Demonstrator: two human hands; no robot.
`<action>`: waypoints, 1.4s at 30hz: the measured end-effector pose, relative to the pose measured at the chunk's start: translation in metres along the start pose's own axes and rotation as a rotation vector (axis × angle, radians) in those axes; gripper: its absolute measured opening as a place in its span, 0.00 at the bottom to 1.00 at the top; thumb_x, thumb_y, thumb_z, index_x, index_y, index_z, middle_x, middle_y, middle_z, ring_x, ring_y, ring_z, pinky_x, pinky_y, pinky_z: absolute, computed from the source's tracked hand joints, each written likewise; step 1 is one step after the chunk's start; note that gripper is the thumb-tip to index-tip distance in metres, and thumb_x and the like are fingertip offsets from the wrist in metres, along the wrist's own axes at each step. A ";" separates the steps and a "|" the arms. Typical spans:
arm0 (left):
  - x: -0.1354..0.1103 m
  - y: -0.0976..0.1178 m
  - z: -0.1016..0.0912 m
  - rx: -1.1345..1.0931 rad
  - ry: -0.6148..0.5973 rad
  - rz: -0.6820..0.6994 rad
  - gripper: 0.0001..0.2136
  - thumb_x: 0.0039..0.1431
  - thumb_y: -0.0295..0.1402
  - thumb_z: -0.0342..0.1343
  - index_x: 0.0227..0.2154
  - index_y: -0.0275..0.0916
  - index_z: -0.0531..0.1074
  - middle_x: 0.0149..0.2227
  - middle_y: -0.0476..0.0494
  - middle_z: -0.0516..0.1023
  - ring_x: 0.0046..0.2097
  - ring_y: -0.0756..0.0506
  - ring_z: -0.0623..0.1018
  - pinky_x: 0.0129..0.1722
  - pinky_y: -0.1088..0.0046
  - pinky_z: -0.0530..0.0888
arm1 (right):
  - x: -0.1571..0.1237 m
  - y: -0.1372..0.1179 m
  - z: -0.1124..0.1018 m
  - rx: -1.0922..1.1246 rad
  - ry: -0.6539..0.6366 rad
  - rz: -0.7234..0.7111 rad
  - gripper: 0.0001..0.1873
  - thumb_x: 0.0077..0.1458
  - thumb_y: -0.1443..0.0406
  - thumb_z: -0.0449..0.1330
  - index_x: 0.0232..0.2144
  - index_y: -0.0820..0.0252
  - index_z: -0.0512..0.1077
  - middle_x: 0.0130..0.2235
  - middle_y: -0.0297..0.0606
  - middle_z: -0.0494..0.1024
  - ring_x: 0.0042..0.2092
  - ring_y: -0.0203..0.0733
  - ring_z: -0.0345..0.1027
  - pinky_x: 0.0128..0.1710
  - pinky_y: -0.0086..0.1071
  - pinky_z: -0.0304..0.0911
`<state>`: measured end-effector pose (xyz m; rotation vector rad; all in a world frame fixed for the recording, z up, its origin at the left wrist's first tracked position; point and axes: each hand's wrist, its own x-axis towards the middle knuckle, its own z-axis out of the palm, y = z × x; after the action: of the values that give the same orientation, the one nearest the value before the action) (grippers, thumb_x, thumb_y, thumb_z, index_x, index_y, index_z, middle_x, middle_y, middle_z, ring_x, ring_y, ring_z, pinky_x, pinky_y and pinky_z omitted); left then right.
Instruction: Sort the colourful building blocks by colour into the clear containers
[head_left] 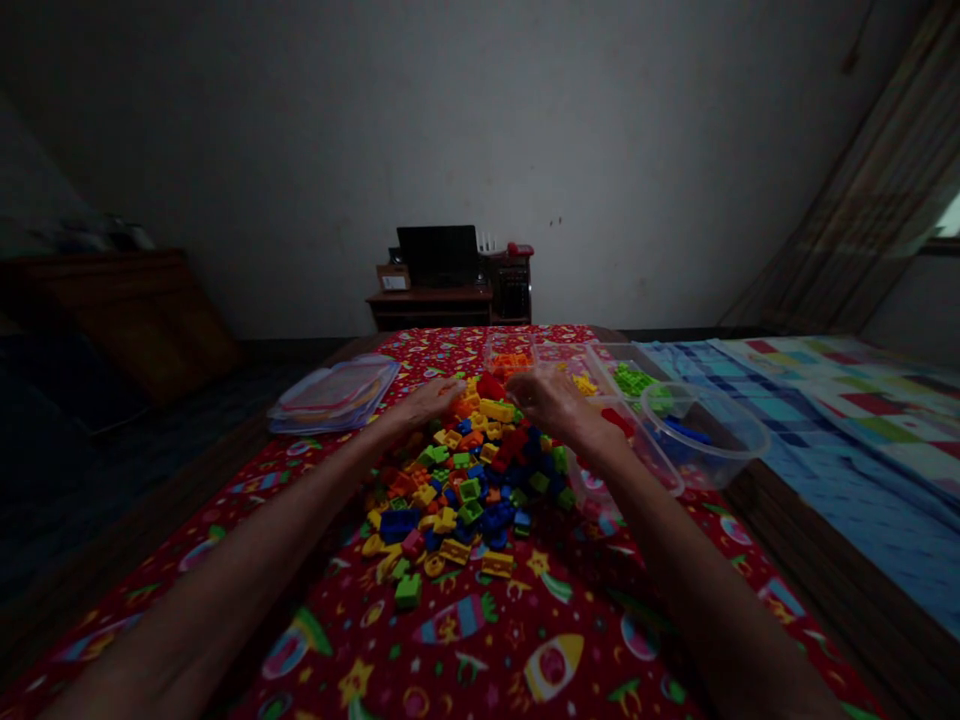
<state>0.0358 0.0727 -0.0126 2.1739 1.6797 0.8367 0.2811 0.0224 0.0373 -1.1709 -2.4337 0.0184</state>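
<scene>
A mixed heap of toy building bricks in yellow, green, blue, orange and red lies on the red patterned cloth. My left hand is at the heap's far left edge, its fingers bent beside orange and yellow pieces; what they pinch is hidden. Opposite it, my right hand reaches over the far right side with curled fingers. A red brick shows between the hands, close to the right fingertips. In the dim light I cannot make out whether those fingers grip it.
Clear plastic boxes at the right hold sorted orange bricks, yellow bricks, green bricks and red bricks. A round clear tub contains blue pieces. Stacked lids lie left. Behind stands a desk with a monitor.
</scene>
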 end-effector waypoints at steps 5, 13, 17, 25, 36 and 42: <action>-0.030 0.020 -0.001 0.102 -0.145 0.202 0.24 0.57 0.48 0.45 0.48 0.39 0.72 0.48 0.41 0.77 0.49 0.40 0.74 0.50 0.65 0.69 | -0.006 -0.008 0.021 -0.106 -0.131 -0.032 0.13 0.59 0.67 0.52 0.42 0.63 0.74 0.42 0.49 0.76 0.41 0.44 0.67 0.37 0.31 0.56; -0.061 0.037 -0.003 0.123 -0.077 0.201 0.22 0.54 0.44 0.49 0.47 0.38 0.73 0.47 0.38 0.77 0.48 0.40 0.75 0.50 0.63 0.70 | -0.006 -0.016 0.030 -0.156 -0.167 -0.041 0.16 0.60 0.67 0.50 0.46 0.61 0.72 0.39 0.48 0.76 0.40 0.44 0.68 0.34 0.31 0.55; -0.061 0.043 -0.011 0.080 -0.039 0.101 0.21 0.51 0.42 0.52 0.45 0.37 0.75 0.45 0.39 0.79 0.44 0.40 0.77 0.47 0.64 0.72 | -0.005 -0.016 0.017 -0.121 -0.129 -0.045 0.14 0.60 0.66 0.49 0.40 0.60 0.74 0.35 0.44 0.77 0.33 0.38 0.66 0.29 0.29 0.50; -0.057 0.032 -0.013 -0.002 0.097 -0.023 0.21 0.52 0.44 0.51 0.45 0.39 0.76 0.44 0.42 0.80 0.44 0.39 0.78 0.44 0.65 0.72 | 0.001 0.020 0.002 0.053 0.005 0.044 0.17 0.59 0.61 0.51 0.25 0.64 0.74 0.22 0.34 0.69 0.22 0.30 0.53 0.24 0.27 0.43; -0.052 0.025 -0.015 -0.106 0.168 -0.011 0.25 0.54 0.44 0.46 0.50 0.36 0.71 0.43 0.40 0.78 0.44 0.40 0.76 0.43 0.65 0.72 | 0.001 0.077 0.001 -0.031 0.270 0.431 0.17 0.59 0.60 0.51 0.36 0.66 0.77 0.36 0.48 0.79 0.36 0.43 0.71 0.34 0.30 0.58; -0.057 0.037 -0.022 -0.241 0.180 -0.106 0.28 0.51 0.45 0.49 0.52 0.33 0.68 0.34 0.44 0.79 0.37 0.42 0.77 0.35 0.70 0.72 | 0.000 0.078 0.000 -0.032 0.280 0.357 0.19 0.60 0.60 0.51 0.44 0.66 0.75 0.42 0.52 0.78 0.43 0.46 0.71 0.42 0.34 0.61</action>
<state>0.0424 0.0049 0.0091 1.8817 1.6589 1.1680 0.3391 0.0727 0.0218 -1.4991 -1.9684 -0.0714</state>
